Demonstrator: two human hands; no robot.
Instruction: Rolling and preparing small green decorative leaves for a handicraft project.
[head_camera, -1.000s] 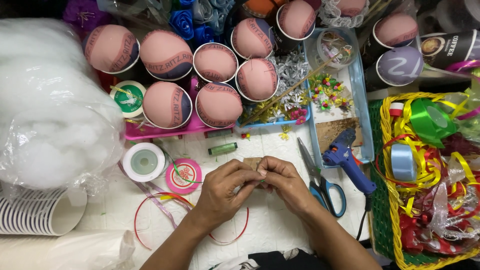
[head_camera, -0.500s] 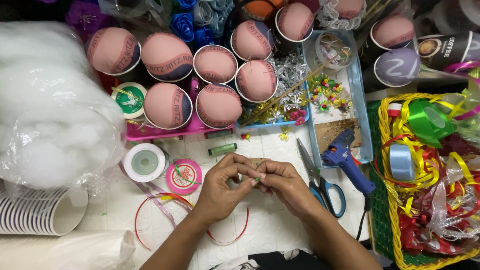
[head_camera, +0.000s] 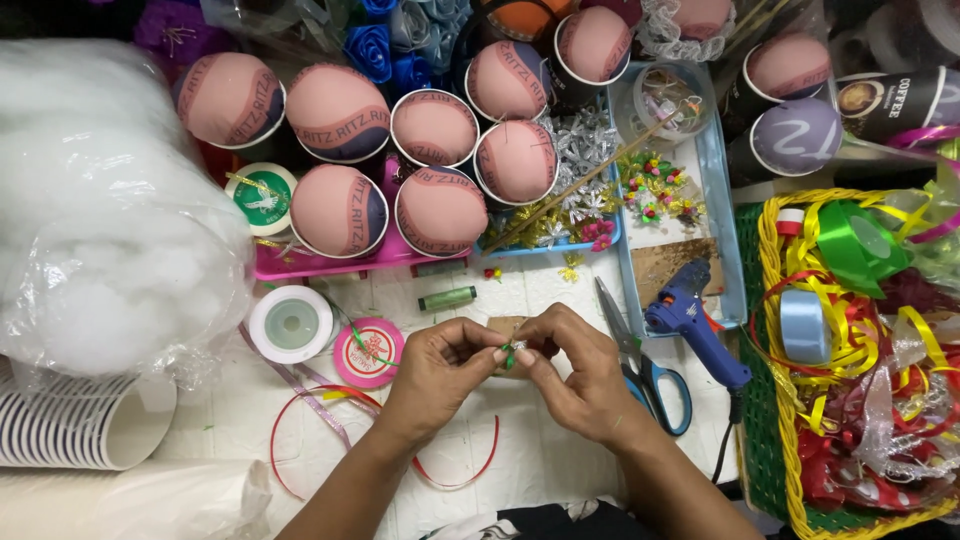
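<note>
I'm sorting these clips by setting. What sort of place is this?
Most likely a craft worktable for handmade decorations. A blue glue gun, scissors and a yellow basket of ribbons lie around the hands, which pinch a small green trinket.

The small green and silvery piece (head_camera: 512, 349) pinched between the left hand (head_camera: 440, 375) and the right hand (head_camera: 580, 380) is too small to identify, and fingertips cover most of it. A brown cardboard scrap (head_camera: 503, 326) shows only its far edge above the fingers. The thin red wire hoop (head_camera: 300, 440) on the desk (head_camera: 520, 460) passes under the left forearm. The white fluffy stuffing in a clear plastic bag (head_camera: 100, 220) is cut off at the left edge, as is the stack of white paper cups (head_camera: 70, 435). The yellow wicker basket of ribbons (head_camera: 775, 330) runs past the right edge. Both forearms leave the near edge.
</note>
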